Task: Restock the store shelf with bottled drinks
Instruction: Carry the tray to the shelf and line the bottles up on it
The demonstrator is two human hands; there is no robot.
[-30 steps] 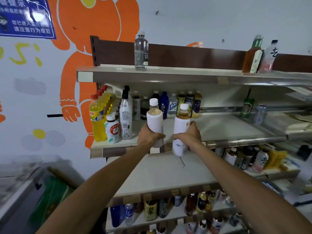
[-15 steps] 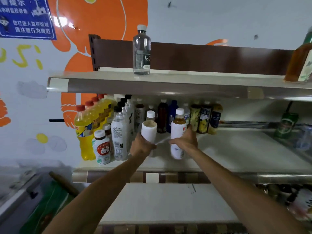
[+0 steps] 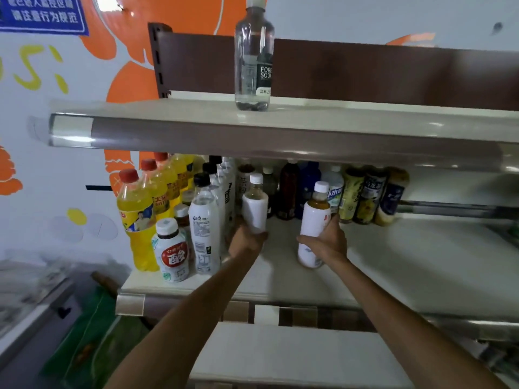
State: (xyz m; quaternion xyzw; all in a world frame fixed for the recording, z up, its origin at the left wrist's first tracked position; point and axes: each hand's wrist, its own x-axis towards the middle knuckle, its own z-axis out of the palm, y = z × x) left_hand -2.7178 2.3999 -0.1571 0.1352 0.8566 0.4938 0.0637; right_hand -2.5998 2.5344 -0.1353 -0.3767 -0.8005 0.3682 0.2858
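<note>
The left hand (image 3: 247, 240) was curled round the lower end of a white-sleeved plastic bottle with a white screw cap (image 3: 255, 210). The bottle was held upright above that hand, and pale liquid was seen in its clear neck. The right hand (image 3: 327, 242) was wrapped round the middle of a second white-sleeved plastic bottle (image 3: 312, 228), with the thumb laid across the near side. Amber liquid was seen under this bottle's white cap, and a small red mark on the sleeve just above the fingers. It was tilted slightly, its base below the hand and close to the cream middle shelf (image 3: 407, 262); whether it touched the shelf could not be told.

Both bottles were held over the shelf, well apart from each other. Just left of the left hand a clear plastic bottle with a black cap and a white label (image 3: 203, 228) was stood, and further left a short white bottle with a red round label (image 3: 171, 254) and yellow drink bottles with red caps (image 3: 136, 220). Beyond both hands a row of dark and yellow-labelled bottles (image 3: 365, 195) was lined up at the back. High above the left hand a clear soda-water bottle (image 3: 254, 60) was stood on the upper shelf (image 3: 365, 127).
</note>
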